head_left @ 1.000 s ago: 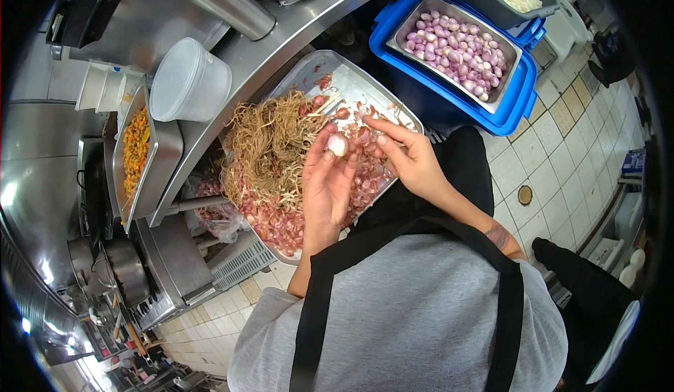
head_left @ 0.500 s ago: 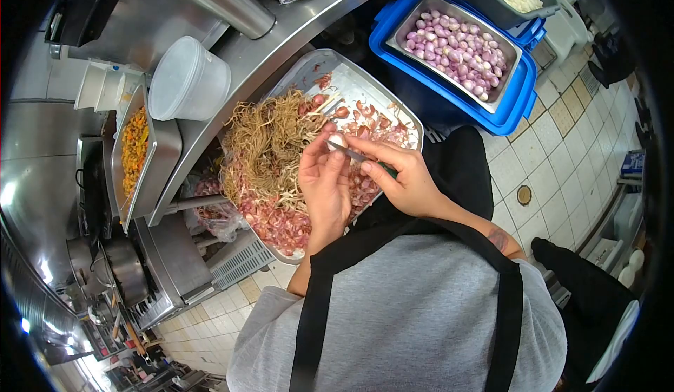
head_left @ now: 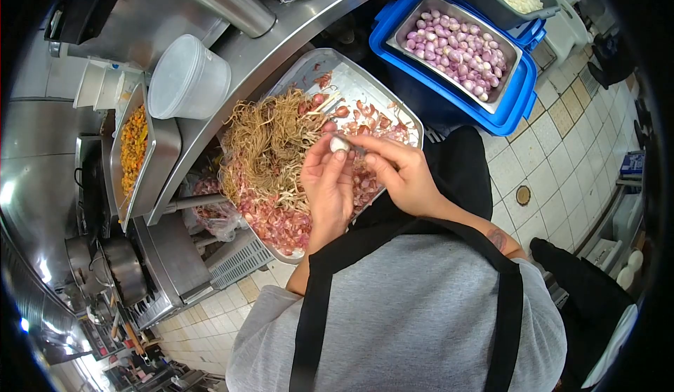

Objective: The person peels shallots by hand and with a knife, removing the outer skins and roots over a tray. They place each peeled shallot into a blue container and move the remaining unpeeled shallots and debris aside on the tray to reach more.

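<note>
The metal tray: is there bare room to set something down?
Bare metal shows on the tray between loose skins and the edge facing the blue container. Elsewhere it's mostly crowded: stringy roots, heaped skins, with the left hand and right hand above.

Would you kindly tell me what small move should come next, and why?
I would probably steady the pale bulb in the left hand and let the right hand clear any remaining skin, because the left fingers pinch it and the right fingertips are close beside it, above a tray of loose reddish skins.
</note>
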`<state>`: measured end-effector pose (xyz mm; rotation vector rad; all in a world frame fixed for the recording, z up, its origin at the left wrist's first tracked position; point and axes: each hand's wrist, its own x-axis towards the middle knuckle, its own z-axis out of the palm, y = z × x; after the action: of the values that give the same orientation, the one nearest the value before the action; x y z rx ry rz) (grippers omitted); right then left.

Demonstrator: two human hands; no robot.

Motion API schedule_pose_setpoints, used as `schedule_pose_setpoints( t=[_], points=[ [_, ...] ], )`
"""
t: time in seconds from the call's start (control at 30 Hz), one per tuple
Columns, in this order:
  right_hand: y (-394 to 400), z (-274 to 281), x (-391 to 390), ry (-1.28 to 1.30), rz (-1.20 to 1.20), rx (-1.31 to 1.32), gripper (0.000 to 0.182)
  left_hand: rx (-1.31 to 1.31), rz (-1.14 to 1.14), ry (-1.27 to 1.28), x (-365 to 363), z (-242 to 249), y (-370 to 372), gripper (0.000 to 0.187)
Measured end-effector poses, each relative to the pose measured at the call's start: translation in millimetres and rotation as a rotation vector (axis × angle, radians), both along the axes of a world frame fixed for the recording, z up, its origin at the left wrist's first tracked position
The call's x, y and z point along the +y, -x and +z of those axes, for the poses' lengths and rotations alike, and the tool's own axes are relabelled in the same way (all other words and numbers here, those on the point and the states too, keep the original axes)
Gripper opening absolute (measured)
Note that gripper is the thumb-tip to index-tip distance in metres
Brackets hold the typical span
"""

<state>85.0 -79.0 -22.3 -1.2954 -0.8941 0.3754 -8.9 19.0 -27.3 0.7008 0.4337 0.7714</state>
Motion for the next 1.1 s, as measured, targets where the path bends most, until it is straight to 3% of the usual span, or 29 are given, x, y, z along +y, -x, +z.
schedule_pose_setpoints(
  t=[0.1, 0.33, 0.43, 0.53, 0.67, 0.77, 0.87, 0.97, 1.1],
  points=[
    [-11, 0, -3, 0.076, 0.137, 0.531, 0.028, -0.111, -0.173, -0.040, -1, 2, 7, 0.032],
    [-16, 1, -7, 0.209, 0.122, 0.235, 0.031, -0.089, -0.128, -0.015, 0, 2, 5, 0.037],
    [-9, 11, -6, 0.047, 0.116, 0.081, 0.033, -0.050, -0.090, -0.042, 1, 2, 4, 0.038],
    [-9, 15, -9, 0.037, 0.189, -0.031, 0.035, -0.012, -0.093, -0.071, 2, 2, 3, 0.037],
    [-10, 11, -7, -0.011, 0.115, -0.183, 0.034, 0.017, -0.097, -0.104, 1, 6, 4, 0.036],
    [-14, 12, -9, 0.061, 0.171, -0.055, 0.032, 0.006, -0.096, -0.098, 0, 5, 5, 0.036],
    [-16, 17, -12, 0.143, 0.301, 0.339, 0.031, -0.005, -0.119, -0.103, 1, 8, 5, 0.037],
    [-24, 11, -12, 0.258, 0.245, 0.395, 0.032, -0.002, -0.136, -0.126, -1, 10, 5, 0.038],
    [-20, 17, -12, 0.075, 0.166, 0.010, 0.034, 0.008, -0.115, -0.141, 1, 9, 6, 0.040]
  ],
)
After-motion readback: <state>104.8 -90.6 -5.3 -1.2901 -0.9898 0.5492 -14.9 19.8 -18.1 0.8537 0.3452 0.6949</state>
